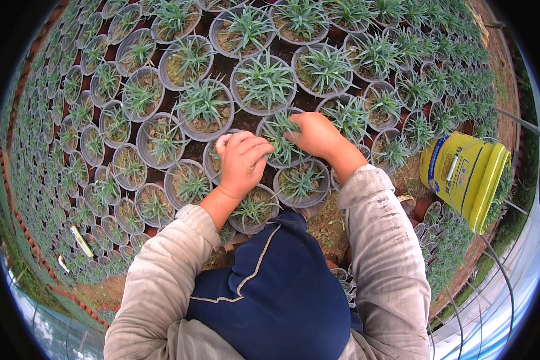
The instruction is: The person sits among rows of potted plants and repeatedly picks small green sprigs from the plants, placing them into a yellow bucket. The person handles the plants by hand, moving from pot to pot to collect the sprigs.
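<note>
Before me, a potted plant with narrow grey-green leaves (pixel 280 139) stands in a grey plastic pot, between my hands. My right hand (pixel 315 135) is at the plant's right side, thumb and forefinger closed on some of its leaves. My left hand (pixel 245 159) lies at the plant's left edge with bent fingers, over a neighbouring pot (pixel 210 162); its fingertips are partly hidden, so whether they grip a leaf is unclear. Another potted plant (pixel 301 182) stands just below my right hand, and a larger one (pixel 264 83) above both hands.
Rows of similar potted plants (pixel 150 139) surround me closely on both sides and ahead. A yellow plastic bucket (pixel 463 180) with greenery at its mouth lies tilted at the right. Bare soil (pixel 328 227) shows near my knee. Thin poles (pixel 522 121) stand at the right edge.
</note>
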Demonstrator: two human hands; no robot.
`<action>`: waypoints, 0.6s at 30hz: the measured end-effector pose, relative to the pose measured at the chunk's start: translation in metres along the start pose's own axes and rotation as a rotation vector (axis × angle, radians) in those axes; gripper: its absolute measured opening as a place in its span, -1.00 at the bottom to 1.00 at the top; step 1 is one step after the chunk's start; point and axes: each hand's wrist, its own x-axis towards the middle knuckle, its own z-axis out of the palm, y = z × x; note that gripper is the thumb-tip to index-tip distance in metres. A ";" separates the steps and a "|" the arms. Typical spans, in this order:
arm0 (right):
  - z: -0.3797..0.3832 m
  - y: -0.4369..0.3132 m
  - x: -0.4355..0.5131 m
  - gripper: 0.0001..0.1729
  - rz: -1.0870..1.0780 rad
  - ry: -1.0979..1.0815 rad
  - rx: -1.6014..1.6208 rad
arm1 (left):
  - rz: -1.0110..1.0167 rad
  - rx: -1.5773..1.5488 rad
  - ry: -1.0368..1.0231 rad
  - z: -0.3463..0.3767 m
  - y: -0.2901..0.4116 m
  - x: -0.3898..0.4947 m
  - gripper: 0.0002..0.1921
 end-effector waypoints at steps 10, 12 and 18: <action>0.004 0.003 -0.002 -0.70 -0.053 0.027 -0.027 | 0.003 0.020 -0.003 0.001 0.002 -0.003 -0.74; 0.006 0.000 -0.004 -0.69 -0.028 0.025 -0.070 | 0.012 0.023 -0.009 -0.003 0.010 -0.010 -0.77; 0.008 -0.002 -0.004 -0.69 0.003 -0.031 -0.147 | 0.023 0.166 -0.316 0.000 0.049 -0.029 -0.58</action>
